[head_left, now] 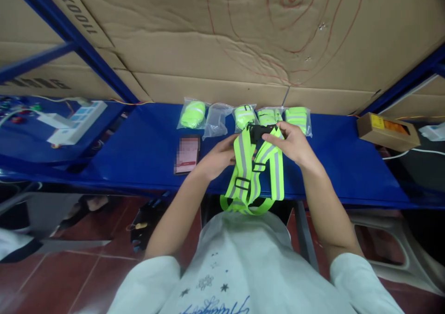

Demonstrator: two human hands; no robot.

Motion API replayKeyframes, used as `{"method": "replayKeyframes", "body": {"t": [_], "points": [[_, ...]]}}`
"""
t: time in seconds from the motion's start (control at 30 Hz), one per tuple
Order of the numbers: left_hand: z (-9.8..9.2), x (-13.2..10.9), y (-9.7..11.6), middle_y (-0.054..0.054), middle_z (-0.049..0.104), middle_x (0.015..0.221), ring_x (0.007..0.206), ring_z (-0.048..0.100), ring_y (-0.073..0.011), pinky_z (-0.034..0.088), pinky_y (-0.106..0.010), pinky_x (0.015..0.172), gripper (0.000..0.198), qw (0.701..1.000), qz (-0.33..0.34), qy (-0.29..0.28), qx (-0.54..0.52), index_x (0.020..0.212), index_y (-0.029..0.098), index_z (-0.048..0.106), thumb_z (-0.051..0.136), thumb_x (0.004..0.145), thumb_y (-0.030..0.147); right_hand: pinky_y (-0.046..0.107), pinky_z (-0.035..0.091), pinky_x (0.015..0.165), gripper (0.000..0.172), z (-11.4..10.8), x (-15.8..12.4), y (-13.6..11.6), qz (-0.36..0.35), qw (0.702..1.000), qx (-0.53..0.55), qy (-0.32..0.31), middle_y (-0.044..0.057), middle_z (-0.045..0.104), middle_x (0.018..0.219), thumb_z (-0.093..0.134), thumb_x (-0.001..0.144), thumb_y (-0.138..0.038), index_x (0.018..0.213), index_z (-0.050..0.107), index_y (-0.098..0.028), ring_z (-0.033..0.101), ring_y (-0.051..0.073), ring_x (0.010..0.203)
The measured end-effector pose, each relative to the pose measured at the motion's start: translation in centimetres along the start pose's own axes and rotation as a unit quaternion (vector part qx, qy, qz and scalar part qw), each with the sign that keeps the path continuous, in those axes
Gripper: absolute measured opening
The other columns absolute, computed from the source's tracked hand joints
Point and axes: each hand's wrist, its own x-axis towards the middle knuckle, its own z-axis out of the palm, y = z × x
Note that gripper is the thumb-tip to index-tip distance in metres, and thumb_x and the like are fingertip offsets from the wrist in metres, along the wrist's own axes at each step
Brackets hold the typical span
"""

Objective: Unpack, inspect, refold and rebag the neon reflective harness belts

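Between my hands hangs a neon yellow-green reflective harness [244, 154] with grey stripes and black strap sliders. Its black buckle [259, 133] is at the top, looking fastened. My right hand [290, 140] is closed on the strap at the buckle's right end, thumb against the buckle. My left hand [222, 156] is closed on the left side, its fingers partly hidden behind the strap. The lower loops of the harness droop over the table's front edge, close to my shirt.
On the blue table [146, 138] at the back lie several bagged neon bundles [193, 114] and an empty clear plastic bag [217, 119]. A phone [187, 154] lies left of my hands. A power strip [81, 122] is far left, a cardboard box [389, 131] far right. Cardboard [208, 54] walls the back.
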Motion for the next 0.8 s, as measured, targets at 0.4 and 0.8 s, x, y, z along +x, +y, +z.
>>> {"method": "replayKeyframes", "body": {"t": [0.4, 0.8], "points": [[1.4, -0.3, -1.6, -0.012, 0.081, 0.111, 0.098, 0.077, -0.0297, 0.060, -0.041, 0.093, 0.059, 0.999, 0.021, -0.023, 0.030, 0.119, 0.016, 0.076, 0.085, 0.078, 0.057, 0.033, 0.051, 0.085, 0.049, -1.8, 0.4, -0.5, 0.058, 0.976, 0.182, -0.102, -0.001, 0.068, 0.091, 0.097, 0.059, -0.045, 0.089, 0.066, -0.021, 0.062, 0.019, 0.090], [0.9, 1.2, -4.2, -0.012, 0.080, 0.118, 0.116, 0.073, -0.0360, 0.055, -0.048, 0.106, 0.062, 0.995, -0.060, -0.073, 0.031, 0.115, 0.016, 0.080, 0.099, 0.059, 0.034, 0.034, 0.059, 0.084, 0.036, -2.9, 0.1, 1.8, 0.116, 0.942, 0.076, -0.307, 0.002, 0.080, 0.095, 0.091, 0.067, -0.042, 0.094, 0.081, -0.020, 0.072, 0.021, 0.087]]}}
